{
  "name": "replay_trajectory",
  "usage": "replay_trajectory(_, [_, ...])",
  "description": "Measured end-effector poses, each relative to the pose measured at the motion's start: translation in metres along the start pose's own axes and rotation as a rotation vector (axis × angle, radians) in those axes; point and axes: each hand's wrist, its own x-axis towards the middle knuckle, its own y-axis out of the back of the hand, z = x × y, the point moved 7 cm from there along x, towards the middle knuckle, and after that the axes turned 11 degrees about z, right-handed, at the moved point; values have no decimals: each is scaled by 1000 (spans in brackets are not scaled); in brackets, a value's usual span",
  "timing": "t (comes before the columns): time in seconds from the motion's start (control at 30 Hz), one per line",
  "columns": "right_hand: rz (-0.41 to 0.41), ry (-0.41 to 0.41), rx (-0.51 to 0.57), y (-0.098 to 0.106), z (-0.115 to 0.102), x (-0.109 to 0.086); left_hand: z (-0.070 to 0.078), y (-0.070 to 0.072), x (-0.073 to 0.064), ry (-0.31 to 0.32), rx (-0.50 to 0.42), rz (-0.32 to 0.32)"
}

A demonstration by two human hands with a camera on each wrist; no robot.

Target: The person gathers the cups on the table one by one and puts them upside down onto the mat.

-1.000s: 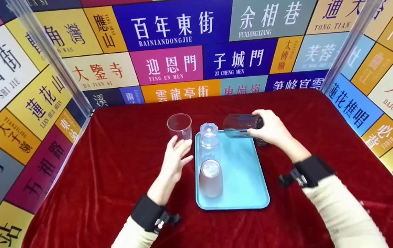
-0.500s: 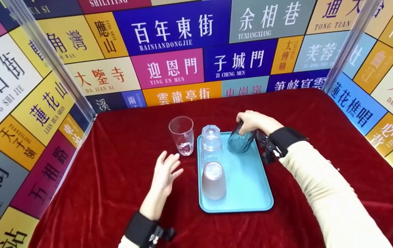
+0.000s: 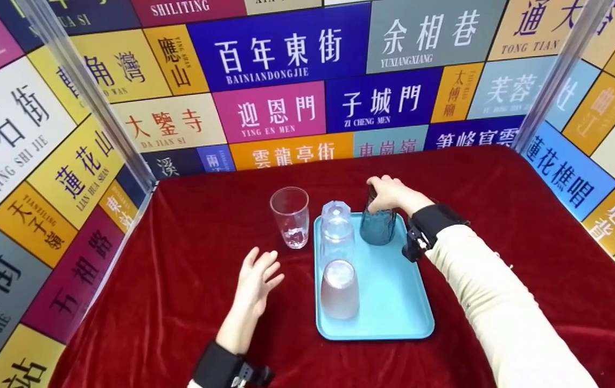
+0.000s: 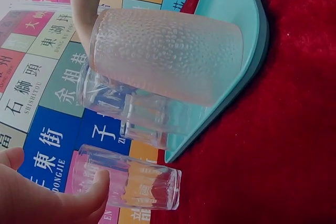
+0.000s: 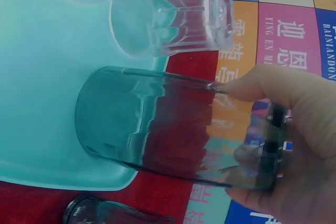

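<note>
My right hand (image 3: 391, 194) grips a dark tinted drinking glass (image 3: 378, 225) by its thick base. That glass stands upside down at the far right of the light-blue tray (image 3: 393, 302); in the right wrist view its rim meets the tray surface. My left hand (image 3: 255, 283) hovers left of the tray, fingers loosely extended, holding nothing. Nearest to it is a clear glass (image 3: 292, 218), upright on the cloth beside the tray. Down the tray's left side stand upturned glasses: a small clear faceted one (image 5: 189, 19), another clear one (image 3: 336, 240) and a pinkish textured tumbler (image 3: 340, 293).
A second dark glass (image 5: 105, 212) is beside the tray's right edge in the right wrist view; my right arm hides it in the head view. Red velvet cloth (image 3: 194, 231) covers the table. Sign-printed panels (image 3: 286, 59) wall the back and sides.
The dark glass, held sideways above the tray a second ago, is now upside down on it, still gripped. My left hand has drawn back toward me from beside the clear glass.
</note>
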Motion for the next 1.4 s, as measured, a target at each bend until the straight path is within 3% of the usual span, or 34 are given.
replay_trajectory(0.23, [7, -15, 47, -6, 6, 0, -2, 2, 0, -1, 7, -5])
replay_trajectory(0.4, [80, 26, 50, -6, 6, 1, -3, -1, 0, -4, 12, -18])
replay_trajectory(0.5, [204, 91, 148, -1, 9, -3, -4, -3, -1, -3, 14, -26])
replay_trajectory(0.6, [387, 110, 351, 10, 21, -12, -5, -2, -2, 4, 16, -24])
replay_trajectory(0.73, [615, 42, 594, 25, 58, -30, -6, 2, -2, 10, 17, -21])
replay_trajectory(0.83, [695, -50, 683, 26, 93, -43, -6, 3, -2, 9, 16, -23])
replay_trajectory(0.93, [707, -147, 767, 17, 124, -54, -8, 3, -3, 15, 23, -29])
replay_trajectory(1.07, [647, -249, 870, -5, 150, -65, -9, 2, -4, 18, 33, -35])
replay_trajectory(1.23, [553, -319, 913, -32, 162, -69, -10, 2, -5, 19, 32, -37])
replay_trajectory(1.4, [549, -357, 978, -52, 164, -69, -14, 5, -5, 19, 34, -34])
